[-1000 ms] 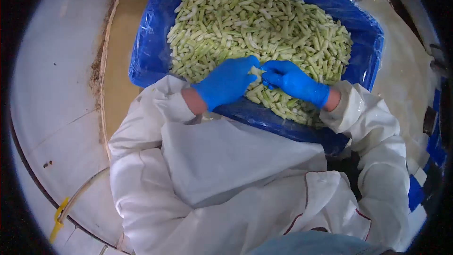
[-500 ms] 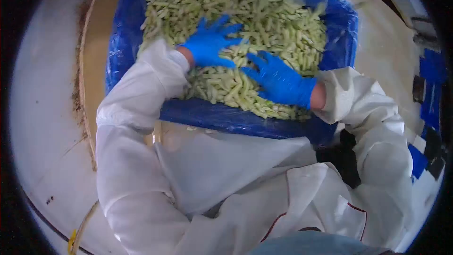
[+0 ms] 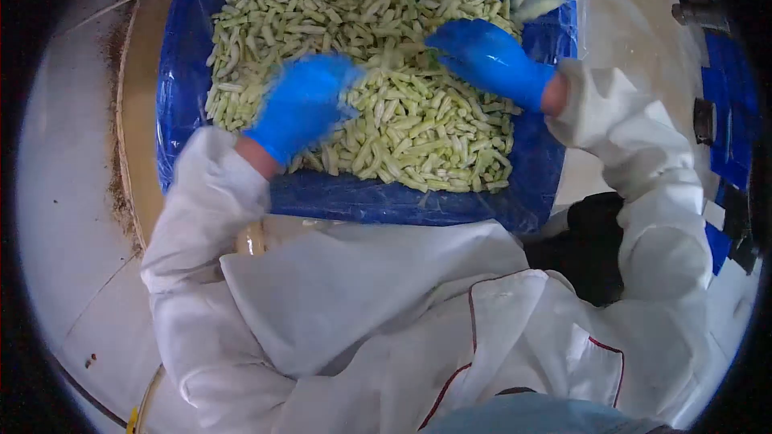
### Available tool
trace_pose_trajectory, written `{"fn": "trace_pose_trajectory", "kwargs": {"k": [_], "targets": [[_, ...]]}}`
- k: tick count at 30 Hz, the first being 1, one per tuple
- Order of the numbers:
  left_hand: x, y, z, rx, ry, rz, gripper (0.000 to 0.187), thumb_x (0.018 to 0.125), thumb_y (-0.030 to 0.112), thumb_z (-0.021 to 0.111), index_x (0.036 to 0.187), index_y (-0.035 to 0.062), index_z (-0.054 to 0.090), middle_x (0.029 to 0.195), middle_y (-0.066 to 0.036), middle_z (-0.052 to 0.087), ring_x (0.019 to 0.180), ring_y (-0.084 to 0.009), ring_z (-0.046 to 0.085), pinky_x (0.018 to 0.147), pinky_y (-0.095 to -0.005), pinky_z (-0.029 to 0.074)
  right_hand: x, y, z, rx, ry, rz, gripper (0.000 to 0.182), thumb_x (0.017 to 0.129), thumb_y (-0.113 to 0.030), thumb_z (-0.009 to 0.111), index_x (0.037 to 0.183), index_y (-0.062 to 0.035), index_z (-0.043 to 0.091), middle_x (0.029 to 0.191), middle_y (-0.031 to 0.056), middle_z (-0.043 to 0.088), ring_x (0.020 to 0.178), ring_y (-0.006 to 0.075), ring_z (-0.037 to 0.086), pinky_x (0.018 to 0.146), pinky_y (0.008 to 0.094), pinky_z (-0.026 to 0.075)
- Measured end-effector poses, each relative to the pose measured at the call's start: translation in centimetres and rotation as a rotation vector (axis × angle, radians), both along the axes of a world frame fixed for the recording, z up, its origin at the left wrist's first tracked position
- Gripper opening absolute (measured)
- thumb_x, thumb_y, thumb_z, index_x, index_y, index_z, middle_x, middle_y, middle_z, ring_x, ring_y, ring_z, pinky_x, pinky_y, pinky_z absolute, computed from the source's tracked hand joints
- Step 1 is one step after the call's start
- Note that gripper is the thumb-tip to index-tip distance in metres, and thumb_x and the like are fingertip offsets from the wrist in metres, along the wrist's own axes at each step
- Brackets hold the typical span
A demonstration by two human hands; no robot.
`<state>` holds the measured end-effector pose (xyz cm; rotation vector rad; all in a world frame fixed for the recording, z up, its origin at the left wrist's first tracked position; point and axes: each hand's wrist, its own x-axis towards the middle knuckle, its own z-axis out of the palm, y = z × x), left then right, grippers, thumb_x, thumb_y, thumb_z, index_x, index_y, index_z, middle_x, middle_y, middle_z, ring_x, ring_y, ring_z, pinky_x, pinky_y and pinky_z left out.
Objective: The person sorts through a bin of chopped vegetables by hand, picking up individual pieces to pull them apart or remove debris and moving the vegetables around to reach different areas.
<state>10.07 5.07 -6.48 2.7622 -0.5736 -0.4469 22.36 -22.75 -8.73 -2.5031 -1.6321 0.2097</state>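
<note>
Pale green, stick-shaped cut vegetable pieces [image 3: 402, 141] fill a blue crate [image 3: 418, 207] lined with clear plastic film. Over the left half of the heap is my left hand [image 3: 304, 106] in a blue glove, its fingers smeared by motion. My right hand [image 3: 490, 63], gloved in blue too, reaches onto the heap at the right. Its fingers are curled together and point left, with a bit of darker green showing under their tips. What lies inside that hand is hidden. Blurred pale pieces [image 3: 539, 6] are in motion at the crate's upper right corner.
The crate rests on a beige surface [image 3: 619, 24] close in front of my white apron [image 3: 370, 289]. At the far right are blue and black patches [image 3: 728, 112] and a metal fitting [image 3: 696, 12]. White flooring [image 3: 72, 217] extends along the left.
My hands, spread on the pieces before, have moved apart: the left toward the left, the right up toward the far side with its fingers now curled. The view has shifted slightly.
</note>
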Motion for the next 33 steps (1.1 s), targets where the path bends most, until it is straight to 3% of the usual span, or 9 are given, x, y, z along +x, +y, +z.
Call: {"fn": "trace_pose_trajectory", "kwargs": {"k": [3, 6, 11, 15, 18, 24, 26, 30, 33], "targets": [[-4.6, -3.7, -2.7, -0.215, -0.093, -0.481, 0.046, 0.077, 0.028, 0.064, 0.122, 0.0260, 0.055, 0.139, -0.012, 0.037, 0.123, -0.0343, 0.039, 0.102, -0.0474, 0.029, 0.5, 1.5, -5.7, 0.242, -0.211, -0.014, 0.028, 0.079, -0.021, 0.059, 0.103, -0.0061, 0.060, 0.102, 0.0135, 0.056, 0.092, 0.0310, 0.055, 0.080, 0.0411, 0.046], [-3.2, 0.7, -4.2, -0.110, 0.141, -0.392, 0.051, 0.070, 0.034, 0.070, 0.118, 0.0381, 0.055, 0.144, -0.002, 0.029, 0.132, -0.0339, 0.027, 0.105, -0.0607, 0.015, 0.0, 0.8, -6.2, 0.183, -0.067, -0.014, 0.027, 0.079, -0.022, 0.059, 0.099, -0.0045, 0.061, 0.098, 0.0143, 0.056, 0.092, 0.0325, 0.055, 0.079, 0.0427, 0.045], [-2.3, 13.6, -0.2, 0.010, 0.060, -0.121, 0.075, 0.055, -0.005, 0.072, 0.118, 0.0321, 0.058, 0.145, -0.005, 0.029, 0.129, -0.0334, 0.032, 0.104, -0.0392, 0.033, -2.4, -0.7, 0.4, -0.120, 0.250, 0.066, 0.023, 0.077, -0.021, 0.060, 0.095, -0.0066, 0.062, 0.091, 0.0118, 0.057, 0.088, 0.0327, 0.054, 0.075, 0.0422, 0.043], [-3.4, 17.5, 0.5, -0.008, 0.381, 0.312, 0.048, 0.068, 0.005, 0.065, 0.113, 0.0206, 0.061, 0.115, -0.010, 0.060, 0.105, -0.0294, 0.056, 0.090, -0.0364, 0.045, -4.8, -0.7, 2.1, -0.157, 0.468, 0.311, 0.022, 0.076, -0.021, 0.061, 0.094, -0.0098, 0.063, 0.092, 0.0094, 0.058, 0.087, 0.0293, 0.053, 0.077, 0.0400, 0.040], [0.5, 13.0, 3.9, 0.519, 0.193, 0.354, 0.039, 0.076, 0.017, 0.061, 0.115, 0.0162, 0.059, 0.100, -0.012, 0.065, 0.094, -0.0277, 0.062, 0.084, -0.0387, 0.048, -5.3, 0.6, 2.8, -0.038, 0.480, 0.370, 0.023, 0.075, -0.022, 0.063, 0.094, -0.0106, 0.063, 0.092, 0.0085, 0.058, 0.090, 0.0269, 0.053, 0.081, 0.0390, 0.038], [8.0, 18.7, -11.6, -0.130, -0.444, 0.412, 0.030, 0.077, 0.021, 0.061, 0.105, 0.0121, 0.065, 0.098, -0.017, 0.063, 0.088, -0.0323, 0.062, 0.079, -0.0414, 0.049, -5.7, 2.4, 2.9, 0.017, 0.713, 0.100, 0.023, 0.081, -0.020, 0.062, 0.099, -0.0061, 0.062, 0.091, 0.0137, 0.060, 0.083, 0.0341, 0.059, 0.070, 0.0395, 0.047], [9.4, 19.3, -10.1, -0.013, -0.462, 0.280, 0.029, 0.077, 0.022, 0.062, 0.104, 0.0123, 0.065, 0.098, -0.018, 0.064, 0.085, -0.0342, 0.062, 0.077, -0.0418, 0.049, -5.7, 2.2, 2.6, -0.007, 0.733, 0.069, 0.023, 0.082, -0.020, 0.061, 0.100, -0.0054, 0.061, 0.091, 0.0148, 0.060, 0.081, 0.0348, 0.059, 0.068, 0.0397, 0.048], [8.0, 17.4, -3.4, -0.528, -0.009, 0.813, 0.033, 0.078, 0.005, 0.061, 0.110, 0.0126, 0.064, 0.087, -0.011, 0.066, 0.073, -0.0197, 0.065, 0.064, -0.0320, 0.053, -5.8, 2.0, 2.3, -0.026, 0.747, 0.061, 0.023, 0.082, -0.020, 0.061, 0.099, -0.0049, 0.061, 0.090, 0.0156, 0.060, 0.080, 0.0348, 0.059, 0.069, 0.0398, 0.047], [5.7, 15.3, -0.6, -0.675, 0.050, 0.730, 0.046, 0.080, -0.006, 0.055, 0.123, 0.0100, 0.054, 0.098, -0.009, 0.061, 0.084, -0.0170, 0.063, 0.071, -0.0264, 0.052, -5.8, 2.0, 1.8, -0.004, 0.750, 0.070, 0.024, 0.082, -0.020, 0.061, 0.100, -0.0045, 0.061, 0.090, 0.0156, 0.060, 0.081, 0.0345, 0.059, 0.069, 0.0391, 0.047]]}}
